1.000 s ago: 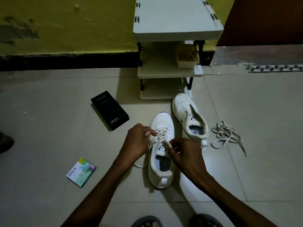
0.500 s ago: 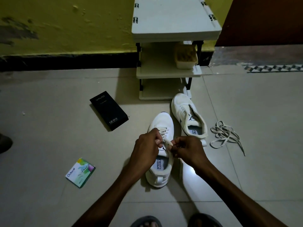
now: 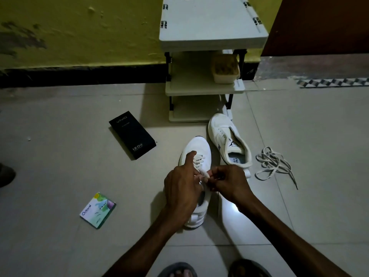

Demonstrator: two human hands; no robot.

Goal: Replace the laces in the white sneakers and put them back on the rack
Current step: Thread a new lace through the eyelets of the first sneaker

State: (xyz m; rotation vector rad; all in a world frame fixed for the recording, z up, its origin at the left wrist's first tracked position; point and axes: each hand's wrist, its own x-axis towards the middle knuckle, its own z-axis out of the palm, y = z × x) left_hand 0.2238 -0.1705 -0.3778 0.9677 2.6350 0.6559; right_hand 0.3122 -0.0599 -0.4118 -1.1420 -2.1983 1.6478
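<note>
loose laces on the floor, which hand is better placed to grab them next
Probably right: the loose laces lie on the right hand's side, beyond the unlaced sneaker; the left hand would have to cross over. Both pinch the near sneaker's lace.

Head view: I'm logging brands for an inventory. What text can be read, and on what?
"vivo": black box
"120W": same box, nearer end
"Odonil": green packet
"...BLE": insole of the unlaced sneaker, rest hidden
Tongue label on that sneaker: too small to read.
</note>
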